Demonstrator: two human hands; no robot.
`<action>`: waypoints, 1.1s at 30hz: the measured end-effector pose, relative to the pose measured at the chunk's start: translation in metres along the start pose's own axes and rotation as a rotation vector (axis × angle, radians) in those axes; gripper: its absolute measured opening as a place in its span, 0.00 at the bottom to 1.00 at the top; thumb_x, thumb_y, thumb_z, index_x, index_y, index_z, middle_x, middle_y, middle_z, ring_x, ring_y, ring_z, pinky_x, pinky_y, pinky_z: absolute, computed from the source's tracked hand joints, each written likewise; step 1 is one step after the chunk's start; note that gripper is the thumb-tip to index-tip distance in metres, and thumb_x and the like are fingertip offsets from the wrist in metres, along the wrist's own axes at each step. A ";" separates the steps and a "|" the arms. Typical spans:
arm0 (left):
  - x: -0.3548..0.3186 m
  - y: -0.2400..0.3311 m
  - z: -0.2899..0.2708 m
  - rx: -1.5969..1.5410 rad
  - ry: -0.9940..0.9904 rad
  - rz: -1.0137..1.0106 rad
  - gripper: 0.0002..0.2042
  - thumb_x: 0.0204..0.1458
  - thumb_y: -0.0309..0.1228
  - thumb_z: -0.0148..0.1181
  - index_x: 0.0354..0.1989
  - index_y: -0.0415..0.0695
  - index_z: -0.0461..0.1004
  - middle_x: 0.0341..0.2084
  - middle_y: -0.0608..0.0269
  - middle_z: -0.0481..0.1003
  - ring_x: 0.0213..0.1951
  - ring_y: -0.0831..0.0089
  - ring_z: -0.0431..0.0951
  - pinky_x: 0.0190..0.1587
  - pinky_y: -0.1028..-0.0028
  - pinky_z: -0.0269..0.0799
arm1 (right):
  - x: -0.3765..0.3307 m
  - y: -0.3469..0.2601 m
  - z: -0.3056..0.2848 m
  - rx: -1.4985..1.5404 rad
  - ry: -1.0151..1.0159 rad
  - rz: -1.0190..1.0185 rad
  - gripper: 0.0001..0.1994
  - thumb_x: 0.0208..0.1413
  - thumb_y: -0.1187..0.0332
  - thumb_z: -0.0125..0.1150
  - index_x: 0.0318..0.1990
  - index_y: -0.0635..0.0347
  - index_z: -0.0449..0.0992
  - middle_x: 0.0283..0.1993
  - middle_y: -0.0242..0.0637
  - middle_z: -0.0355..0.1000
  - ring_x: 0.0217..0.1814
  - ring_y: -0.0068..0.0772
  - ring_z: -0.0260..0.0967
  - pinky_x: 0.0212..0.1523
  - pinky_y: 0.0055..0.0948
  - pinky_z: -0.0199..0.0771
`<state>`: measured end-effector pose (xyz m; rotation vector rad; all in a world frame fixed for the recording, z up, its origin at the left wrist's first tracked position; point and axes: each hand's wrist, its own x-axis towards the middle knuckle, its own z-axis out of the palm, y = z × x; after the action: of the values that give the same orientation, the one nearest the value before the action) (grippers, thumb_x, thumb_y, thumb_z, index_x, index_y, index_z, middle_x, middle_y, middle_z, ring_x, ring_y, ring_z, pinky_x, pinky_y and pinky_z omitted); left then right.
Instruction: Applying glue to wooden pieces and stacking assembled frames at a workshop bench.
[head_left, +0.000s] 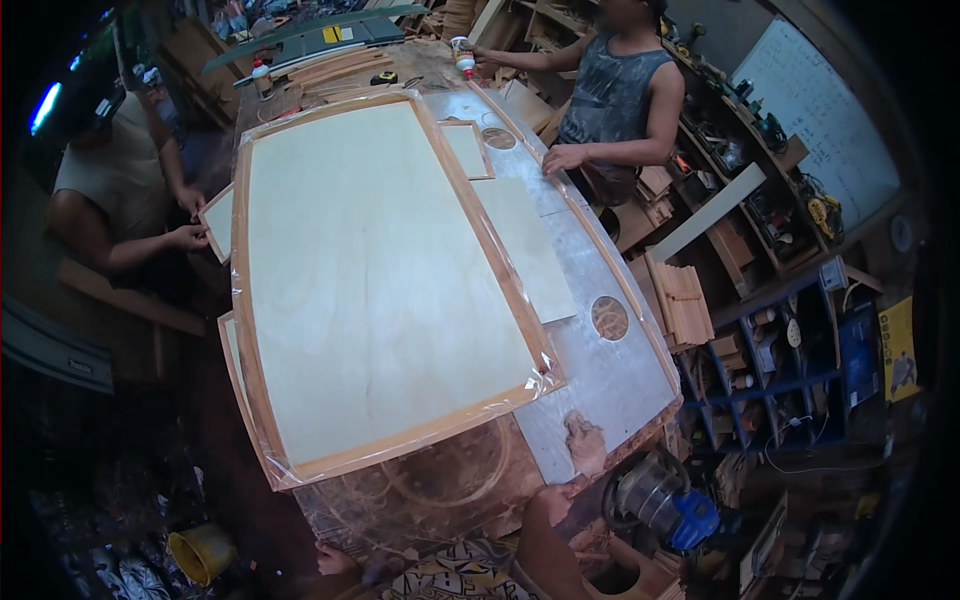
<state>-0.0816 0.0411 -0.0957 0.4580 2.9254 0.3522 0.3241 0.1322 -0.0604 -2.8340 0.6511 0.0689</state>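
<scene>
My right hand [585, 446] rests on the near end of a grey metal-looking sheet [640, 385], fingers loosely forward and holding nothing I can see. By the table's near edge is my left hand [335, 560], low in the view; its fingers are too dark and small to read. In front of me lies a large pale plywood panel [375, 270] framed in orange-brown wood strips, with clear tape or film at its corners. Smaller framed panels [465, 150] and a plain pale board [525, 245] lie partly under its right side.
At left, a person [115, 190] holds a small framed panel [218, 225]. Across at right, another person [620, 100] grips a glue bottle [463, 58] and touches a long wood strip [560, 185]. A blue-topped power tool [665, 505] stands by my right arm. Shelves [770, 340] line the right.
</scene>
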 end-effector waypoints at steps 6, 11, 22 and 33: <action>-0.002 0.005 -0.007 0.023 -0.056 -0.006 0.30 0.60 0.56 0.38 0.41 0.42 0.80 0.31 0.35 0.77 0.36 0.37 0.76 0.39 0.43 0.68 | 0.002 0.005 0.000 0.017 0.057 -0.002 0.32 0.62 0.45 0.36 0.40 0.68 0.79 0.36 0.58 0.76 0.41 0.58 0.76 0.44 0.53 0.74; -0.007 0.007 -0.009 0.002 -0.049 -0.013 0.31 0.60 0.57 0.37 0.40 0.42 0.80 0.31 0.36 0.77 0.36 0.36 0.76 0.40 0.43 0.68 | 0.000 0.002 -0.004 0.016 0.129 -0.047 0.32 0.62 0.46 0.38 0.36 0.68 0.79 0.30 0.57 0.77 0.35 0.57 0.77 0.37 0.51 0.76; -0.008 0.010 -0.003 0.121 -0.055 -0.037 0.36 0.60 0.59 0.34 0.36 0.34 0.78 0.29 0.34 0.76 0.35 0.37 0.76 0.39 0.44 0.69 | 0.012 0.001 0.002 0.008 -0.007 0.017 0.38 0.61 0.40 0.31 0.40 0.71 0.79 0.42 0.60 0.75 0.46 0.61 0.74 0.50 0.55 0.70; 0.005 -0.014 0.002 0.159 -0.123 -0.030 0.36 0.60 0.59 0.32 0.41 0.36 0.77 0.32 0.35 0.76 0.38 0.37 0.76 0.41 0.44 0.68 | 0.008 0.006 0.007 0.004 -0.049 -0.009 0.37 0.61 0.41 0.32 0.47 0.71 0.75 0.42 0.61 0.75 0.45 0.61 0.74 0.50 0.53 0.71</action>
<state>-0.0896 0.0305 -0.1015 0.4393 2.8476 0.0844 0.3283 0.1254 -0.0688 -2.8216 0.6273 0.1348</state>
